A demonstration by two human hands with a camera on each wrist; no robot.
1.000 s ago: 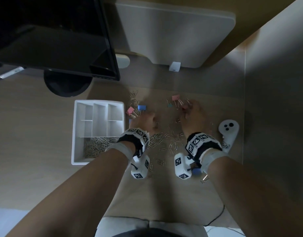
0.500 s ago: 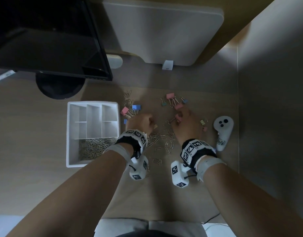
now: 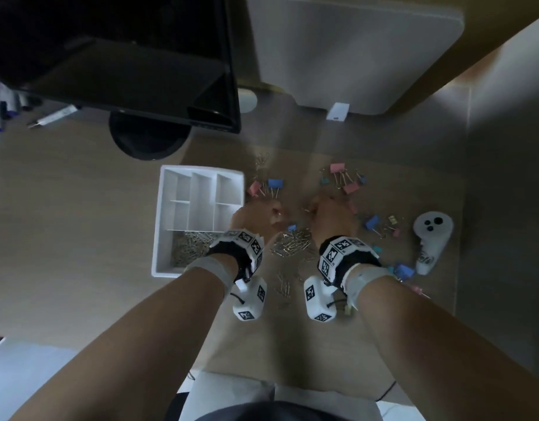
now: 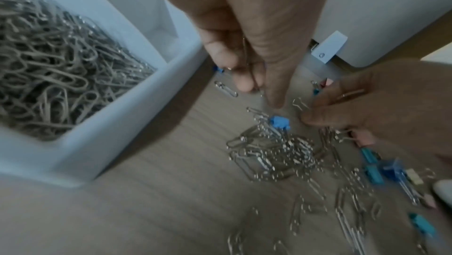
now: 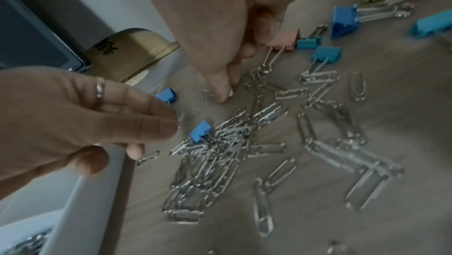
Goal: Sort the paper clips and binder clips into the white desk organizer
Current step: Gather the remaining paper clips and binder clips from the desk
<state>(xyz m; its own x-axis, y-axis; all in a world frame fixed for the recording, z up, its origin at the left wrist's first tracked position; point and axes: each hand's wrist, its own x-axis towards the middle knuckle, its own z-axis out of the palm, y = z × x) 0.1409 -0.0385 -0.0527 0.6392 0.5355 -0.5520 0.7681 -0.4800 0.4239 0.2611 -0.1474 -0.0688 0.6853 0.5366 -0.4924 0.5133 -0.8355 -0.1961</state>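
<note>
here both hands work the paper clip heap point(image 3: 291, 243) on the desk just right of the white desk organizer point(image 3: 158, 238), left hand point(image 4: 244, 50) fingers pressed together pinching clips, right hand point(image 5: 215, 42) fingertips pinching one; rake clips together first, since their long axes point every way.

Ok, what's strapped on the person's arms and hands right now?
Bare forearms. Each wrist has a black band covered in square black-and-white marker tags, with a pale grey cuff behind it. A white tagged camera block hangs beneath each wrist on a thin black cable. The left hand wears a silver ring.
</note>
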